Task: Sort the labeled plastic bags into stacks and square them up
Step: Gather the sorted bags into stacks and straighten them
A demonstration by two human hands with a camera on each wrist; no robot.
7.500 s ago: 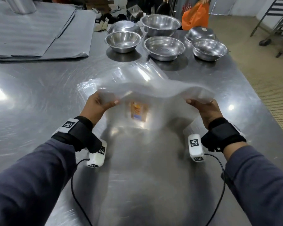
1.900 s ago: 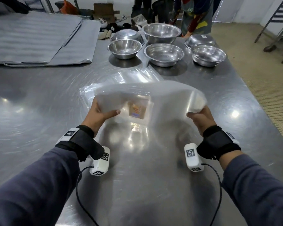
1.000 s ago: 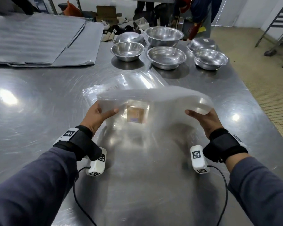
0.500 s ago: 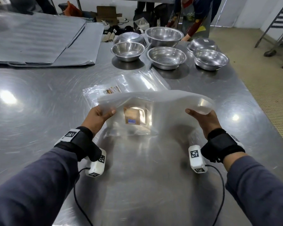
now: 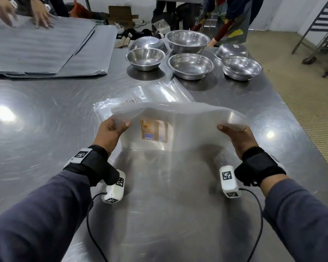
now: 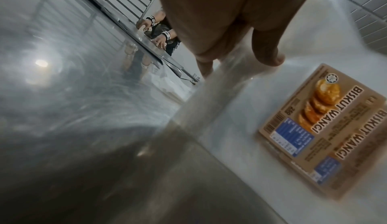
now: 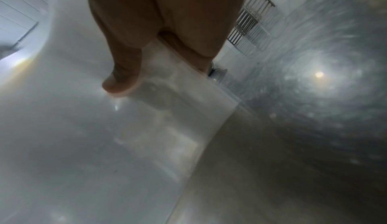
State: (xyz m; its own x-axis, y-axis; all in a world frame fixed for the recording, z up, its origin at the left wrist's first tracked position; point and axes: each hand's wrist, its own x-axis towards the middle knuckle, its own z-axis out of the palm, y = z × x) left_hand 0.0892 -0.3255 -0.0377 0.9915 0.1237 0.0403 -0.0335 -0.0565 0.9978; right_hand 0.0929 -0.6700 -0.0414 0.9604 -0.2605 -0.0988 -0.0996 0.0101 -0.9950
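A thick stack of clear plastic bags (image 5: 193, 121) stands on edge on the steel table (image 5: 36, 120), its top bowed toward me. A brown biscuit label (image 5: 153, 130) shows through near its left side, and reads large in the left wrist view (image 6: 326, 128). My left hand (image 5: 112, 129) grips the stack's left end, thumb on the near face (image 6: 270, 52). My right hand (image 5: 235, 133) grips the right end (image 7: 167, 95), thumb likewise in front. More clear labeled bags (image 5: 140, 97) lie flat on the table behind the held stack.
Several steel bowls (image 5: 190, 66) sit at the table's far end. Grey sheets (image 5: 45, 48) cover the far left, with another person's hands (image 5: 40, 16) on them. A second person (image 5: 229, 21) stands beyond the bowls. The table's right edge meets a tiled floor.
The held stack has shifted slightly, its top bowing more toward me and hiding most of the flat bags behind. Another person's hands have come onto the grey sheets at far left.
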